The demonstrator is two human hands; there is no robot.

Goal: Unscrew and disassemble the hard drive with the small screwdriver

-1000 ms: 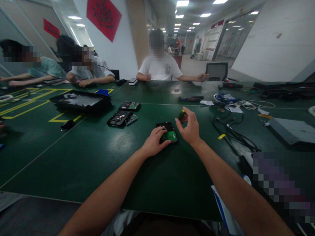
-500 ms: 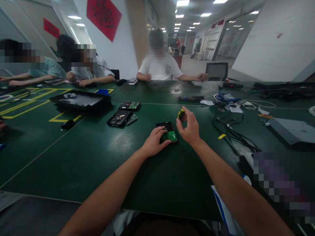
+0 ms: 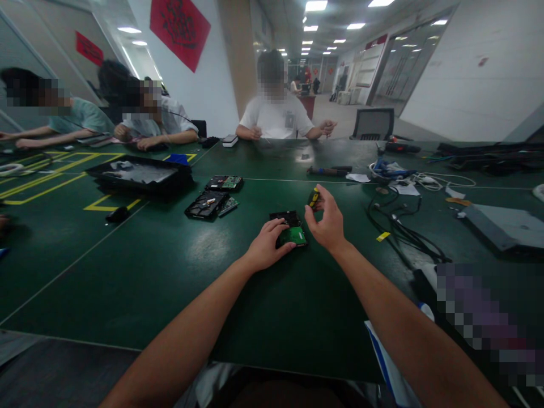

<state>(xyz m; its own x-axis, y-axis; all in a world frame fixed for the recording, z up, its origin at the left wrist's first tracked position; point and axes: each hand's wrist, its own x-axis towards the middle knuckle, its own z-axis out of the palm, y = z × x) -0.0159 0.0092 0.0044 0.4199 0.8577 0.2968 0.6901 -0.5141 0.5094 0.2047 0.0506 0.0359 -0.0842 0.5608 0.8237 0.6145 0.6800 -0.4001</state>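
Note:
A black hard drive [image 3: 293,216] with a green circuit board [image 3: 294,234] on its near part lies on the table. My left hand [image 3: 268,245] grips its left side, with the thumb along the near edge and the fingers over the far part. Above the drive's right side, my right hand [image 3: 327,221] is closed on the yellow-and-black handle of a screwdriver [image 3: 313,198]. The screwdriver's shaft and tip are too indistinct to make out. Two more hard drives, one closer [image 3: 205,204] and one farther [image 3: 224,182], lie to the left, beside a loose circuit board [image 3: 228,206].
A black tray [image 3: 140,173] stands at the left on the green table [image 3: 161,272]. Black cables [image 3: 402,232] and a flat grey metal box [image 3: 505,226] lie at the right. Across the table sits a person [image 3: 274,116]; others sit at the far left.
The screwdriver handle has turned within my right hand's fingers. My left hand and the hard drive stay in place. The person opposite has drawn one hand inward.

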